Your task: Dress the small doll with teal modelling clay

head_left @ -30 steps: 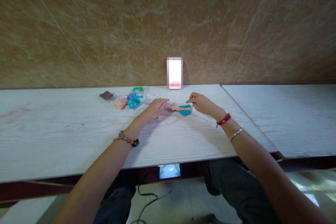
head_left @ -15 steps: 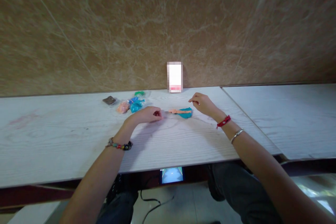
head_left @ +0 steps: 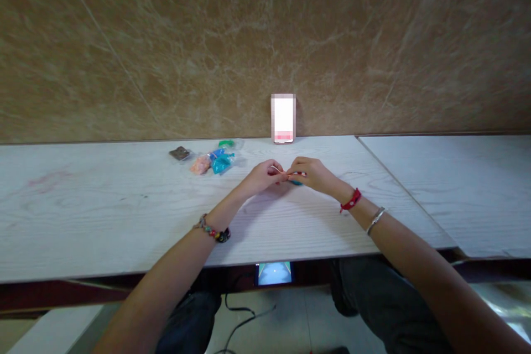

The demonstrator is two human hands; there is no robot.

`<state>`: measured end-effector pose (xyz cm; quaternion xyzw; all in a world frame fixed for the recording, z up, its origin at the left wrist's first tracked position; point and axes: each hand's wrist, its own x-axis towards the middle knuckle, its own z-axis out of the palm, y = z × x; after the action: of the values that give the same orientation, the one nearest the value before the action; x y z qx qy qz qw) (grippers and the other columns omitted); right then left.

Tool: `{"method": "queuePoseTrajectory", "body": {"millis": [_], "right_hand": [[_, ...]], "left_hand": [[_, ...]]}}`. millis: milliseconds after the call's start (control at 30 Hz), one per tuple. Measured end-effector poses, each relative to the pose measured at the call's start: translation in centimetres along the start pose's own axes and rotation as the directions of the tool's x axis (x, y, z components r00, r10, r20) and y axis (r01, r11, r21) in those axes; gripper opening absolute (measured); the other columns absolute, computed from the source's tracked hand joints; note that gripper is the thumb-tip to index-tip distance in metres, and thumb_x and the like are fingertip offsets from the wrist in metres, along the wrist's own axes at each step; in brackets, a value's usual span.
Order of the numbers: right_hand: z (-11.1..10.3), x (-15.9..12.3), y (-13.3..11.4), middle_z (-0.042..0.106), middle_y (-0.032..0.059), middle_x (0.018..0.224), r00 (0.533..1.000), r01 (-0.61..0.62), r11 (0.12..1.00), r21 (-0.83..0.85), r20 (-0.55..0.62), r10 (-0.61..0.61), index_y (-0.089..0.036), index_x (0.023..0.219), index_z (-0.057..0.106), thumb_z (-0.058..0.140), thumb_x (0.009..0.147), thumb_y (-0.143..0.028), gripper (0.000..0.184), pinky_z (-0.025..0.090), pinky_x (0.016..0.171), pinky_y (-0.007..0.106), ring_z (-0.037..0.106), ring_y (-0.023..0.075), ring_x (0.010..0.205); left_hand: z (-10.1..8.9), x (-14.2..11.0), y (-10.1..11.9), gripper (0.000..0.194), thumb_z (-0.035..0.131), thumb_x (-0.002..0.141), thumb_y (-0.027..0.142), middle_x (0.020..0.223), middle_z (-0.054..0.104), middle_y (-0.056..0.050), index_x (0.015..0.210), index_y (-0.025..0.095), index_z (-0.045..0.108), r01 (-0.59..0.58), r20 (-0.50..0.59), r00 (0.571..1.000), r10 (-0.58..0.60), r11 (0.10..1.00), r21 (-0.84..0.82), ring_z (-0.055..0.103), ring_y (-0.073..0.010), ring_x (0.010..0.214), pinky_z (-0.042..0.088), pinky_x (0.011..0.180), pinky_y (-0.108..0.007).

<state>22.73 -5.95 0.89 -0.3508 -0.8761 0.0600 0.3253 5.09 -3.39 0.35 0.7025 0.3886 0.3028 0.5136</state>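
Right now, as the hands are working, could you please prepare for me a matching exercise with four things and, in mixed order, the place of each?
Things:
1. teal piece
2. brown packet
3. red bracelet
4. device with a blurred white screen

Places:
A. upright by the wall
B. partly hidden by the right hand
C. left of the peach packet
D. around the right wrist

Right pairs: 1-B, 2-C, 3-D, 4-A.
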Motion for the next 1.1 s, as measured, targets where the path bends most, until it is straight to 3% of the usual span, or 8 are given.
{"method": "queuePoseTrajectory", "body": {"millis": [133,233,300,433,567,733,900,1100], "right_hand": [[-0.7,0.0,0.6,0.061,0.0043,0.071,0.996,-0.072,0.996,-0.046,-0.057,0.070,-0.014,0.074,0.068,0.060,0.078,-0.019,0.010,0.041,0.061,0.023,0.054,0.0116,0.066],[-1.2,-0.1,1.5,0.059,0.0036,0.070,0.977,-0.190,0.978,-0.090,-0.115,0.179,-0.014,0.074,0.067,0.061,0.076,-0.016,0.006,0.040,0.059,0.023,0.051,0.0109,0.063],[-1.2,-0.2,2.0,0.059,0.0037,0.069,0.967,-0.250,0.962,-0.112,-0.090,0.240,-0.014,0.072,0.067,0.062,0.075,-0.015,0.006,0.040,0.060,0.023,0.051,0.0112,0.062],[-0.8,-0.4,2.6,0.059,0.0041,0.071,0.956,-0.294,0.949,-0.115,-0.052,0.290,-0.014,0.071,0.068,0.062,0.074,-0.013,0.007,0.041,0.063,0.024,0.052,0.0111,0.063],[-0.3,-0.3,2.4,0.061,0.0043,0.073,0.963,-0.261,0.964,-0.057,-0.086,0.255,-0.014,0.073,0.067,0.061,0.074,-0.014,0.006,0.040,0.062,0.024,0.052,0.0113,0.065],[-0.4,0.0,1.6,0.065,0.0015,0.070,0.944,-0.301,0.952,0.052,-0.127,0.305,-0.015,0.076,0.066,0.060,0.072,-0.015,0.006,0.038,0.055,0.020,0.053,0.0093,0.060],[-0.9,0.0,1.5,0.066,0.0027,0.070,0.936,-0.323,0.946,0.001,-0.150,0.320,-0.016,0.072,0.067,0.057,0.076,-0.018,0.011,0.039,0.058,0.022,0.054,0.0102,0.062],[-0.8,-0.2,2.5,0.064,0.0023,0.067,0.873,-0.395,0.899,0.192,-0.226,0.432,-0.015,0.075,0.062,0.062,0.071,-0.023,0.009,0.041,0.053,0.021,0.057,0.0116,0.062]], "left_hand": [[-0.6,-0.3,0.4,0.011,0.055,0.077,0.023,0.066,0.061,0.001,0.075,0.016,0.047,-0.013,-0.040,0.999,0.015,0.999,0.052,0.054,-0.0082,0.056,0.040,0.054,-0.020],[-1.5,-0.3,0.1,0.011,0.049,0.081,0.026,0.070,0.060,0.000,0.076,0.016,0.049,-0.051,-0.136,0.987,0.084,0.972,0.229,0.054,-0.0102,0.060,0.042,0.057,-0.022],[-2.0,0.0,-0.7,0.009,0.050,0.080,0.025,0.074,0.060,-0.001,0.077,0.016,0.051,-0.072,-0.193,0.966,0.172,0.897,0.437,0.055,-0.0126,0.066,0.043,0.062,-0.025],[-2.5,0.7,-2.3,0.020,0.049,0.082,0.029,0.089,0.062,-0.007,0.092,0.014,0.057,-0.079,-0.136,0.965,0.223,0.745,0.662,0.057,-0.0176,0.080,0.045,0.071,-0.030],[-2.4,1.0,-2.9,0.031,0.049,0.083,0.035,0.100,0.060,-0.009,0.104,0.014,0.057,-0.108,-0.082,0.968,0.236,0.693,0.713,0.056,-0.0200,0.092,0.044,0.081,-0.032],[-2.3,0.6,-1.9,0.028,0.047,0.085,0.028,0.103,0.061,-0.010,0.105,0.012,0.058,-0.132,-0.069,0.963,0.259,0.682,0.720,0.055,-0.0203,0.097,0.042,0.086,-0.033],[-2.1,0.3,-1.1,0.026,0.045,0.086,0.026,0.099,0.061,-0.010,0.100,0.012,0.061,-0.151,-0.048,0.961,0.271,0.667,0.729,0.055,-0.0197,0.095,0.042,0.086,-0.032],[-2.2,0.5,-1.6,0.025,0.049,0.085,0.028,0.095,0.062,-0.009,0.096,0.012,0.063,-0.157,-0.026,0.964,0.263,0.650,0.743,0.055,-0.0201,0.091,0.043,0.083,-0.032]]}}
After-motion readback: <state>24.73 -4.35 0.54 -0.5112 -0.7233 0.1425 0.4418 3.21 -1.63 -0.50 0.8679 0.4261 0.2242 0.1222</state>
